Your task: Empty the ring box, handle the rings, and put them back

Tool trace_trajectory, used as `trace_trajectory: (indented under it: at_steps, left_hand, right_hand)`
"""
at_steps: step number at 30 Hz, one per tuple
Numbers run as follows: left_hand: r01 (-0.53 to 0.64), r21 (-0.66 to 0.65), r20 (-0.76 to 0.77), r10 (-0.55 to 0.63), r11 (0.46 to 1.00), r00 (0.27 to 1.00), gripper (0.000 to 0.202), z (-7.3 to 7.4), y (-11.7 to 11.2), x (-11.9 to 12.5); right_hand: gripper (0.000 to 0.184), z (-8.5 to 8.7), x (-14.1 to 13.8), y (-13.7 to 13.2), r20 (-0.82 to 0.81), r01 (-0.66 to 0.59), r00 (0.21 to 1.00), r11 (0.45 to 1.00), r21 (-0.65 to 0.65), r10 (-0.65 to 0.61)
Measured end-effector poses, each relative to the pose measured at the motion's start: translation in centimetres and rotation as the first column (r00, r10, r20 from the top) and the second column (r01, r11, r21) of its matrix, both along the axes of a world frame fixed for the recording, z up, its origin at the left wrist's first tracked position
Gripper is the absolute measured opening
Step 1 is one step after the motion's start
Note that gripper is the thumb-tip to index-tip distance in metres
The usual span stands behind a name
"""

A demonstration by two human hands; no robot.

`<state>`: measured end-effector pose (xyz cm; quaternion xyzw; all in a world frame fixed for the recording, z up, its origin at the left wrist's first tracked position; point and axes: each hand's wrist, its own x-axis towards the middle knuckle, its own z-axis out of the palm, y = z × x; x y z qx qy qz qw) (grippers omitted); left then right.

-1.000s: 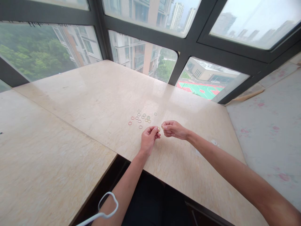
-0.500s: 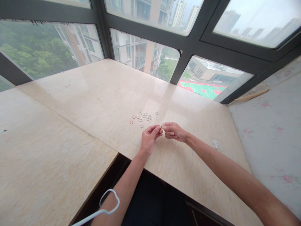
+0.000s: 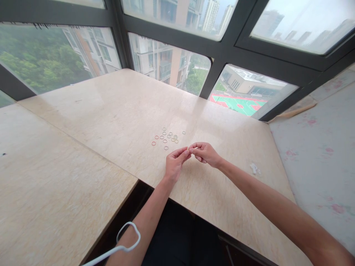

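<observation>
My left hand (image 3: 175, 161) and my right hand (image 3: 204, 152) meet fingertip to fingertip just above the beige stone table (image 3: 116, 111). Both hands are pinched shut on a small yellowish rubber band (image 3: 189, 149) held between them. Just beyond the hands, several thin rubber bands (image 3: 166, 138) in red, green and yellow lie scattered flat on the table.
Dark-framed windows (image 3: 219, 55) rise right behind the table's far edge. A lower wooden surface (image 3: 50, 192) adjoins on the left, with a dark gap below my arms. A white cord loop (image 3: 126, 240) hangs near my left forearm. A small white scrap (image 3: 253, 168) lies right of my right wrist.
My two hands have come together: a small gap between the fingertips a second ago has closed, and both now pinch the same band. The scattered bands lie as before.
</observation>
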<state>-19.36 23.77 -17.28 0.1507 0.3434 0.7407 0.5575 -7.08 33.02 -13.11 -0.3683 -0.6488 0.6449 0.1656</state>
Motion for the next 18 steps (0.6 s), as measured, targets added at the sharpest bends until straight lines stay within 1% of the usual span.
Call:
trace_trajectory:
  at_steps: [5, 8, 11, 15, 18]
  left_hand:
    - [-0.014, -0.003, -0.001, 0.014, 1.0, 1.0, 0.031, 0.2, -0.2, 0.0]
    - [-0.036, -0.018, 0.004, 0.036, 0.999, 0.999, 0.032, 0.4, -0.2, 0.0]
    - [-0.05, -0.019, 0.01, 0.05, 0.999, 0.999, 0.035, 0.5, -0.2, 0.0]
    - [-0.091, -0.014, -0.064, 0.09, 0.996, 0.994, 0.038, 0.2, -0.2, 0.1]
    - [-0.111, -0.028, -0.096, 0.108, 0.993, 0.989, 0.036, 0.1, -0.1, 0.0]
  right_hand:
    - [0.035, 0.1, 0.1, -0.6, -0.002, 0.009, 1.0, 0.996, 0.094, -0.009]
    - [0.036, 0.5, 0.2, -1.0, 0.013, 0.008, 1.0, 0.992, 0.13, -0.01]
    - [0.036, 1.1, 0.3, -1.3, 0.045, -0.027, 0.999, 0.984, 0.173, 0.019]
    - [0.036, 1.5, 0.6, -1.6, 0.073, -0.07, 0.996, 0.971, 0.229, 0.055]
    - [0.037, 1.5, 0.8, -1.6, 0.063, -0.073, 0.996, 0.971, 0.228, 0.06]
